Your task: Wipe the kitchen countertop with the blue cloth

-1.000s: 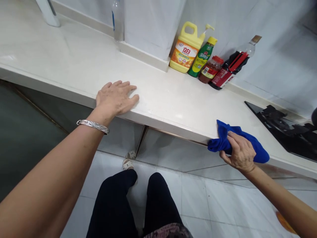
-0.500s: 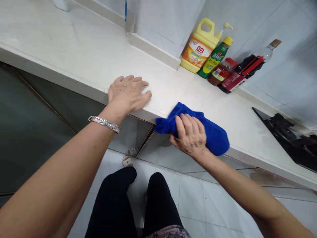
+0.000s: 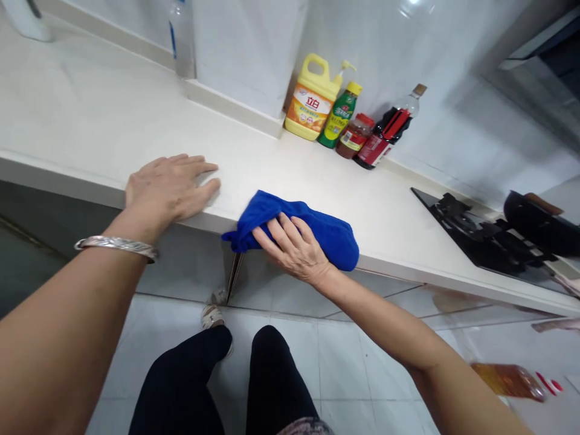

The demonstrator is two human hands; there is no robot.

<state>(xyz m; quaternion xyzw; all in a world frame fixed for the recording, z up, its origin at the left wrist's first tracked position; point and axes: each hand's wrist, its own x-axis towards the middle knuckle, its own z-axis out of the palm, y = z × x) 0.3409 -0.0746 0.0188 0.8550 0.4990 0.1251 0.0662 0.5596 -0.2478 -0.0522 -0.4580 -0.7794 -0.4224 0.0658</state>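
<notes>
My left hand (image 3: 170, 187) lies flat on the white countertop (image 3: 104, 115) at its front edge, fingers stretched and thumb apart, with nothing in it. A silver bangle (image 3: 116, 244) circles that wrist. To its right, my right hand (image 3: 294, 248) grips a blue cloth (image 3: 335, 238) at the counter's front edge. The cloth is bunched and folded, and part of it hangs over the edge on the left. My right thumb is hidden.
Along the wall stand a yellow detergent jug (image 3: 309, 99), a green bottle (image 3: 339, 118), a red-lidded jar (image 3: 356, 138) and a dark sauce bottle (image 3: 378, 142). Rightward is a black gas stove (image 3: 457, 232) with a wok (image 3: 539, 220). An amber bottle (image 3: 512, 380) shows at lower right.
The view has swung right, bringing the wok and amber bottle into sight. My right hand still grips the cloth, its fingers now more spread. My left hand stays flat on the counter.
</notes>
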